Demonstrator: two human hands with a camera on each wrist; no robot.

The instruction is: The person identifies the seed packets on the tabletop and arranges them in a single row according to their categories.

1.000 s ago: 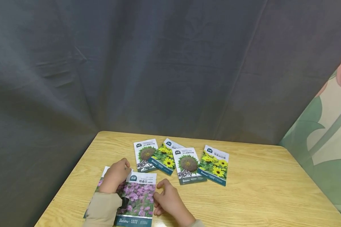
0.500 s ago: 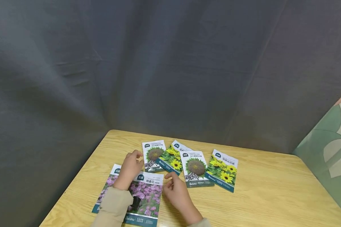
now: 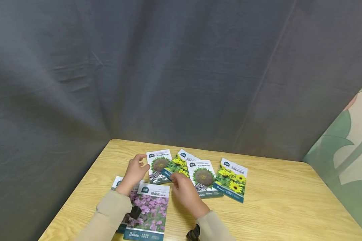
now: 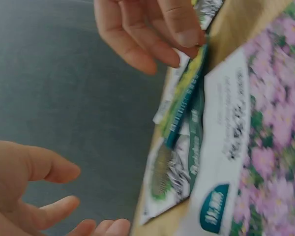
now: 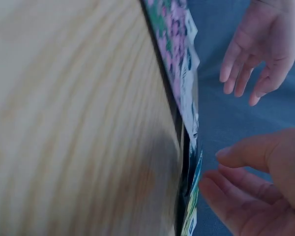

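My left hand (image 3: 135,172) hovers with spread, bent fingers beside the left edge of a brown-headed sunflower packet (image 3: 160,164). It holds nothing; in the left wrist view its thumb and fingers (image 4: 54,162) are apart. My right hand (image 3: 185,194) reaches to the lower edge of a yellow sunflower packet (image 3: 177,164), which overlaps the brown one. In the right wrist view a gap shows between right thumb and fingers (image 5: 214,191) near the packet edges; whether they touch is unclear. Purple-flower packets (image 3: 151,212) lie overlapped under my left forearm.
Another brown-headed sunflower packet (image 3: 203,177) and a second yellow sunflower packet (image 3: 231,179) lie to the right, slightly overlapping. All rest on a wooden table (image 3: 277,201). A grey curtain (image 3: 181,73) hangs behind it, and a flower-patterned wall (image 3: 350,167) stands at the right.
Both hands have moved away from the purple-flower packets toward the sunflower packets at the back. The right hand left the purple packet's right edge. The head view shifted slightly.
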